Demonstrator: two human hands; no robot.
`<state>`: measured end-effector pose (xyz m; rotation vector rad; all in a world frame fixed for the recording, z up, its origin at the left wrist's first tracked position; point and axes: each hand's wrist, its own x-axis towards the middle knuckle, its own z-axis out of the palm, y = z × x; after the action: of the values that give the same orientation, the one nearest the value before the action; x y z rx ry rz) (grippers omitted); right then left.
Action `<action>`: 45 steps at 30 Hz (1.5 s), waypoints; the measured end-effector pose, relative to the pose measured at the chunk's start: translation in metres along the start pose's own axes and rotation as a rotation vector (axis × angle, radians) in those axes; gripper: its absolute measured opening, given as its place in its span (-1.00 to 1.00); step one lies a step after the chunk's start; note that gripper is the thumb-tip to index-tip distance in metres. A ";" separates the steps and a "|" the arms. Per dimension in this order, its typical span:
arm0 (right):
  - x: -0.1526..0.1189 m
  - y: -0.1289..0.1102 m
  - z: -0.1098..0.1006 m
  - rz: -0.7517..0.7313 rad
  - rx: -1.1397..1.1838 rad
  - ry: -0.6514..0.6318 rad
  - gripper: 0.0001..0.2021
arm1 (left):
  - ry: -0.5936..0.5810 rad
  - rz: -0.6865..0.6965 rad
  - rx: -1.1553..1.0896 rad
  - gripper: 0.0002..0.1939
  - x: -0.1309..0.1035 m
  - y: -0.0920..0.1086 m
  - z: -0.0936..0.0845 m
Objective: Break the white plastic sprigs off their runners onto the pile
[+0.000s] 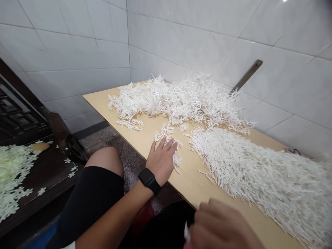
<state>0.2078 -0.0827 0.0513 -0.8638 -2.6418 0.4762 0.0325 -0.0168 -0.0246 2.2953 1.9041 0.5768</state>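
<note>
My left hand [161,157], with a black watch [147,177] on its wrist, lies on the board with its fingers stretched out and slightly apart. Under and around its fingertips are a few small white branched plastic sprigs [177,162]. Low in the picture, my right hand [220,226] is curled closed and blurred by motion. A small white tip [186,232] sticks out beside its fingers; what it belongs to cannot be made out. Beyond my left hand spreads a loose, tangled heap of white branched sprigs [176,98].
A denser pile of white stems [259,166] covers the right of the tan board [129,138]. Behind the heap, a metal bar [247,76] leans near the tiled wall. At left, a dark wooden seat [49,176] holds pale flower-shaped pieces [12,176].
</note>
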 end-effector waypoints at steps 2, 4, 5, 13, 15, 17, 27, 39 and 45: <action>0.004 0.012 -0.008 0.020 -0.029 0.043 -0.63 | 0.010 0.007 0.000 -0.44 -0.001 0.000 0.001; 0.013 0.033 -0.012 0.086 -0.057 0.103 -0.68 | 0.034 0.012 0.000 -0.45 -0.003 -0.001 0.002; 0.017 0.045 -0.013 0.126 -0.061 0.124 -0.70 | 0.051 0.014 0.001 -0.45 -0.004 -0.001 0.003; 0.023 0.097 -0.023 0.411 -0.205 0.257 -0.69 | 0.126 0.039 0.002 -0.48 -0.005 -0.004 0.007; 0.022 0.100 -0.025 0.452 -0.210 0.257 -0.68 | 0.125 0.038 0.005 -0.48 -0.005 -0.004 0.007; 0.023 0.101 -0.026 0.476 -0.205 0.264 -0.70 | 0.131 0.036 0.009 -0.48 -0.005 -0.004 0.007; 0.030 0.083 0.006 0.404 0.064 0.231 -0.60 | 0.291 -0.003 -0.121 -0.49 -0.009 0.001 0.001; 0.022 0.069 0.037 0.205 -0.021 0.421 -0.69 | 0.561 0.165 -0.427 -0.85 -0.020 0.009 -0.012; 0.022 0.070 0.038 0.163 0.030 0.399 -0.83 | 0.368 0.234 -0.626 -0.93 -0.014 0.010 -0.012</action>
<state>0.2111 -0.0243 -0.0066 -1.0485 -2.2084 0.3391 0.0354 -0.0338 -0.0139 2.0809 1.2857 1.4652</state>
